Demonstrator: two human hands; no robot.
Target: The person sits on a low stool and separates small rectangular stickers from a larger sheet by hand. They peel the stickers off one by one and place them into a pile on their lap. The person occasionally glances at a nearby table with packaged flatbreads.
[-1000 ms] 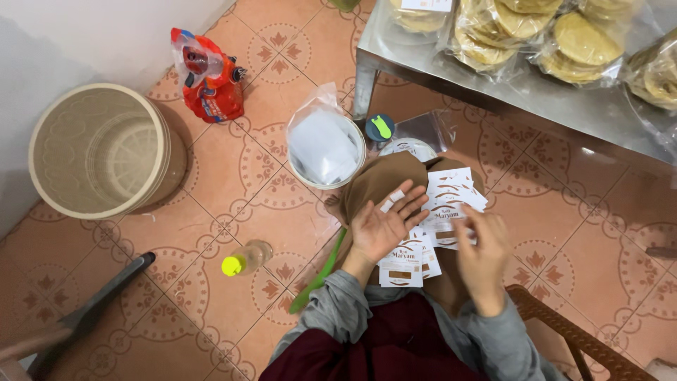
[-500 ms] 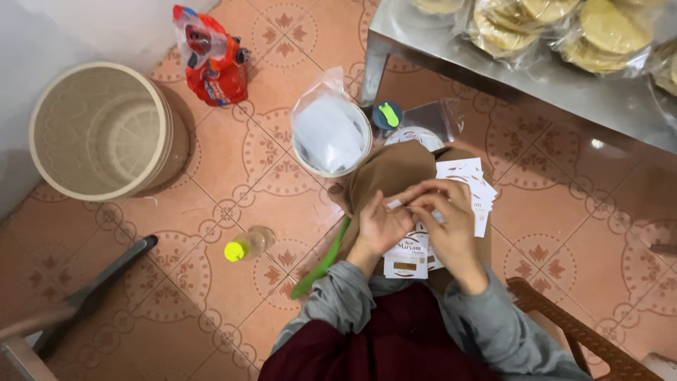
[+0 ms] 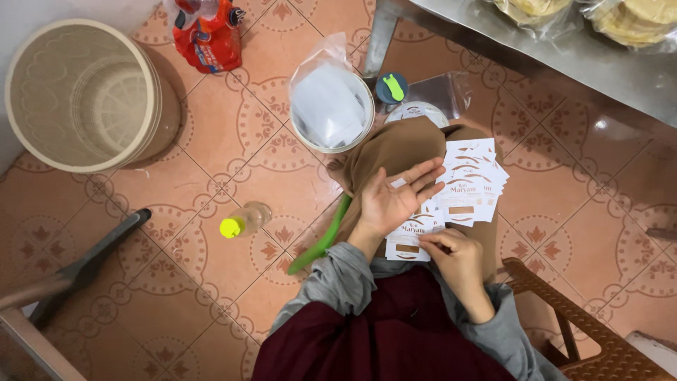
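I sit with a spread of white printed label stickers (image 3: 471,185) lying on my brown-clad lap (image 3: 405,144). My left hand (image 3: 396,200) hovers palm up and open over the labels, with a small white scrap resting near its fingers. My right hand (image 3: 451,255) is lower, its fingertips pinching the edge of one label (image 3: 409,240) at the near end of the pile.
A white bowl with a plastic bag (image 3: 331,106) stands on the tiled floor ahead, a beige bucket (image 3: 81,95) at far left, a red packet (image 3: 209,32) behind it. A small bottle with a yellow cap (image 3: 243,220) lies left. A metal table (image 3: 564,49) holds bagged flatbreads. A brown chair (image 3: 564,310) is at right.
My hands were together over the labels; the left hand has lifted and opened palm up, and the right hand has dropped to the near label.
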